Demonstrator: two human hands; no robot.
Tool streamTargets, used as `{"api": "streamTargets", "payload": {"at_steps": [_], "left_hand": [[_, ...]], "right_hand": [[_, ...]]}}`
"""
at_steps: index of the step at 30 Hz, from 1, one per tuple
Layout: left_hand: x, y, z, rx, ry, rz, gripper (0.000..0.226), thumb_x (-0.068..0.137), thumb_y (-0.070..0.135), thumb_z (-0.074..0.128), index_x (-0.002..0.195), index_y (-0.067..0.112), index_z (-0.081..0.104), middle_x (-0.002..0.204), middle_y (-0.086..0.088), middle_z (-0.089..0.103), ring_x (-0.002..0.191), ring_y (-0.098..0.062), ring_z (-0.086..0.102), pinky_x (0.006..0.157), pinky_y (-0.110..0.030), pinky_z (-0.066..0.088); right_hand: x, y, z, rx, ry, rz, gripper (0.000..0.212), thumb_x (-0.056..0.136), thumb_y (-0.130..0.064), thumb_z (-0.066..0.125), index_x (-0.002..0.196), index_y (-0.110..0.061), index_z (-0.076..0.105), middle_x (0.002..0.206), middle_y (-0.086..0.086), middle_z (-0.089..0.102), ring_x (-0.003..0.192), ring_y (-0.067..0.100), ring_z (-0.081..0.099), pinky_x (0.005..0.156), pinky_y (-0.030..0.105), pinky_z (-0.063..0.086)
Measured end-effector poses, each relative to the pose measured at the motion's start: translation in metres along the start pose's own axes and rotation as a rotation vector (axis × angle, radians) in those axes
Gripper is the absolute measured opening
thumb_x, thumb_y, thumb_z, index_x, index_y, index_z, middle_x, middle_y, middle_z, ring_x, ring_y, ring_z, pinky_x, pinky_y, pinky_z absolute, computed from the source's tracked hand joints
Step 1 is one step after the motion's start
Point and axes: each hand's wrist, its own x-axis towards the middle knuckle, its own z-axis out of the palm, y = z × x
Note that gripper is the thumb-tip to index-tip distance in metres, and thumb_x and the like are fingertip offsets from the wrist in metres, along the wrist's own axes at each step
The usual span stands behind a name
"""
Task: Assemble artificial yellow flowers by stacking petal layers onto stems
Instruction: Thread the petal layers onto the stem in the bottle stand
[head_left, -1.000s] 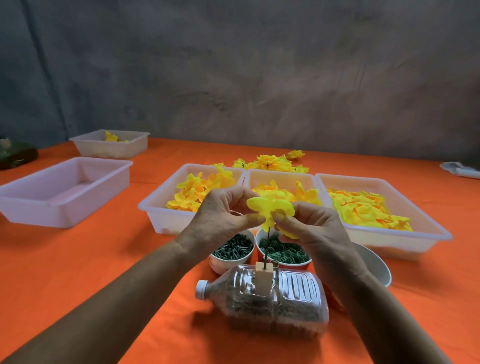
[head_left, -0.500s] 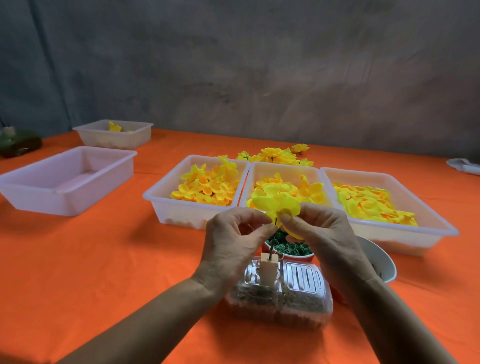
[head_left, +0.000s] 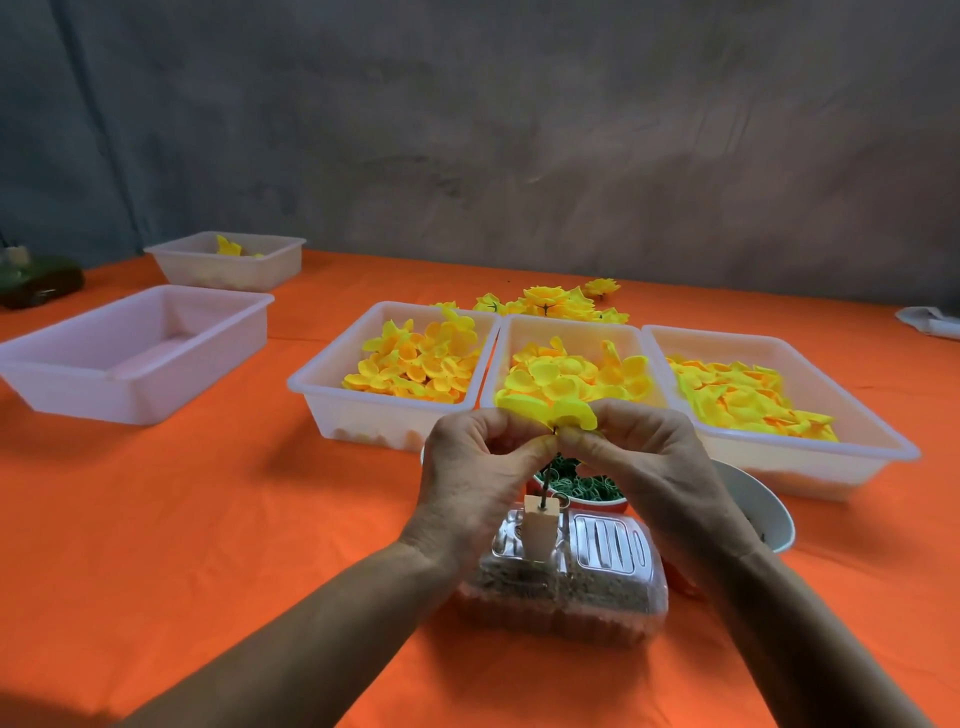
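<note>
Hands, left hand (head_left: 475, 470) and right hand (head_left: 641, 457), pinch petal layer (head_left: 545, 410) (no lettering legible).

Your yellow petal layer (head_left: 545, 410) sits spread open at the top of a thin dark stem (head_left: 544, 488), which stands upright in a pale holder block (head_left: 540, 535). Behind it on the counter, three white trays (head_left: 332, 400) side by side hold loose yellow petals (head_left: 415, 364), and finished yellow flowers (head_left: 556, 304) lie heaped beyond them.

no readable text, labels, brands or numbers on anything here
</note>
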Motion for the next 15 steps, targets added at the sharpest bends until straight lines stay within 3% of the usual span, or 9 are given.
{"api": "streamTargets", "payload": {"at_steps": [3, 8, 12, 15], "left_hand": [[0.0, 0.0, 0.0, -0.011, 0.001, -0.012, 0.012, 0.074, 0.014, 0.078, 0.082, 0.006, 0.074, 0.079, -0.009, 0.074, 0.08, -0.023, 0.071, 0.068, -0.029, 0.055], [-0.002, 0.004, 0.0, -0.016, -0.011, -0.01, 0.007, 0.075, 0.012, 0.077, 0.082, 0.01, 0.075, 0.069, 0.001, 0.073, 0.062, 0.0, 0.063, 0.054, -0.012, 0.047], [-0.003, 0.006, 0.0, -0.014, -0.024, 0.002, 0.007, 0.075, 0.011, 0.077, 0.076, 0.016, 0.072, 0.055, 0.012, 0.065, 0.051, 0.005, 0.056, 0.05, -0.01, 0.044], [-0.002, 0.006, 0.0, -0.002, -0.024, -0.009, 0.009, 0.073, 0.012, 0.078, 0.073, 0.019, 0.072, 0.057, 0.009, 0.067, 0.053, 0.003, 0.057, 0.051, -0.012, 0.045]], "right_hand": [[0.001, -0.003, -0.001, -0.043, -0.008, -0.042, 0.016, 0.077, -0.02, 0.066, 0.086, -0.009, 0.073, 0.084, 0.018, 0.07, 0.074, 0.015, 0.059, 0.064, 0.019, 0.048], [0.004, -0.006, -0.002, -0.214, -0.008, -0.152, 0.009, 0.082, -0.006, 0.066, 0.083, -0.011, 0.073, 0.083, 0.016, 0.07, 0.079, 0.034, 0.063, 0.069, 0.041, 0.054], [0.006, -0.01, -0.005, -0.551, -0.004, -0.343, 0.013, 0.08, -0.003, 0.07, 0.086, -0.012, 0.075, 0.083, 0.0, 0.071, 0.075, 0.018, 0.064, 0.063, 0.025, 0.05], [0.008, -0.013, -0.009, -0.708, -0.028, -0.494, 0.011, 0.08, -0.002, 0.07, 0.089, -0.006, 0.075, 0.086, 0.0, 0.07, 0.075, 0.017, 0.066, 0.064, 0.022, 0.051]]}}
